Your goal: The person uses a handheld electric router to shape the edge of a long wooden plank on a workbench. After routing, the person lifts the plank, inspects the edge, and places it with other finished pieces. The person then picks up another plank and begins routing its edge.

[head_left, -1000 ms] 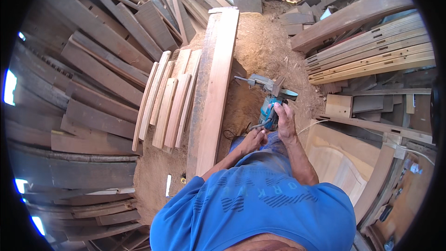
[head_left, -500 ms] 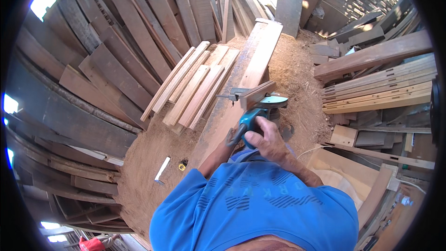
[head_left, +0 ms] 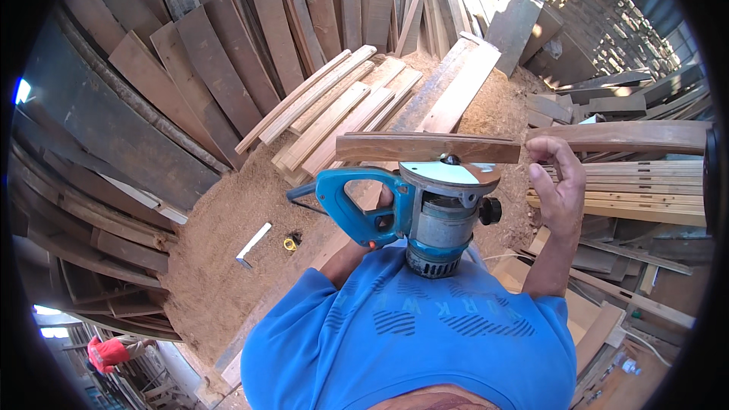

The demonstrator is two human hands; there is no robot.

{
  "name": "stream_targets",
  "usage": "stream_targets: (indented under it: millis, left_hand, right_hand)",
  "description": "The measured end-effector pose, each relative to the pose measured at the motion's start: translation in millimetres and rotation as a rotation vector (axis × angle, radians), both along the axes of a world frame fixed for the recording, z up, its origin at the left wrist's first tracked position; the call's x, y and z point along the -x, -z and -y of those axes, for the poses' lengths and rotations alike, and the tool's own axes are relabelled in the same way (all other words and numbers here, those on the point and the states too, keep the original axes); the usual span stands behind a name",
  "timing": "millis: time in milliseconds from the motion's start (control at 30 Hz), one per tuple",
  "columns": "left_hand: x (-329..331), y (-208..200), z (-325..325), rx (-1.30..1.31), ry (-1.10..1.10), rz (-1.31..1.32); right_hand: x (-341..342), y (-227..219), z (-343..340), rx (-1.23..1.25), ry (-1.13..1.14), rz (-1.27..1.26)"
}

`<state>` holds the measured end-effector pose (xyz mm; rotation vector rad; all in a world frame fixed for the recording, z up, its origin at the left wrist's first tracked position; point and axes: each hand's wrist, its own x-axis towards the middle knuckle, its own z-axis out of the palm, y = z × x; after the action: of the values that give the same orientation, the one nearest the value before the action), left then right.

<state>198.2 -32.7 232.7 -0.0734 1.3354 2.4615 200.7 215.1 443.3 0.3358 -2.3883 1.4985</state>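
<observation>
A teal-and-silver power router (head_left: pixel 444 220) is held up before my chest, its round base turned up and its bit showing at the center. A straight brown wooden strip (head_left: pixel 429 147) lies across that base like a fence. My left hand (head_left: pixel 386 199) grips the router's loop handle; one finger shows through the opening, and the handle hides most of the rest. Near the strip's right end my right hand (head_left: pixel 560 182) is raised, fingers bent and thumb apart, with nothing visible in it. Beyond the router a long plank (head_left: pixel 462 83) lies on the bench.
Milled wooden strips (head_left: pixel 334 121) lie in a group beyond the router. On the sawdust at left are a white-bladed square (head_left: pixel 254 244) and a yellow tape measure (head_left: pixel 290 243). Boards (head_left: pixel 213 68) lean along the left and far sides. Slotted timbers (head_left: pixel 623 190) are stacked at right.
The router has been raised and turned so its side faces me and its strip runs crosswise. My right hand has left the router's body and moved right, beside the strip's end.
</observation>
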Motion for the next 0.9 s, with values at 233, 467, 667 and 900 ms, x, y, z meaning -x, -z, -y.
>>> stream_targets:
  millis: [233,467,667,900]
  left_hand:
    - [0.8,-5.7,9.4,0.01,-0.013,-0.024]
    - [-0.8,-12.9,29.1,0.008,-0.022,-0.018]
    - [-2.0,-15.8,47.4,0.017,-0.043,-0.009]
    - [-5.5,-22.3,62.1,0.032,-0.042,0.006]
  right_hand:
    - [20.4,3.9,24.6,-0.375,-0.069,-0.073]
    - [15.7,-4.9,20.5,-0.474,-0.067,0.127]
    - [-6.8,37.2,20.3,-0.66,-0.28,0.184]
    - [-4.4,100.6,42.4,-0.536,-0.275,0.121]
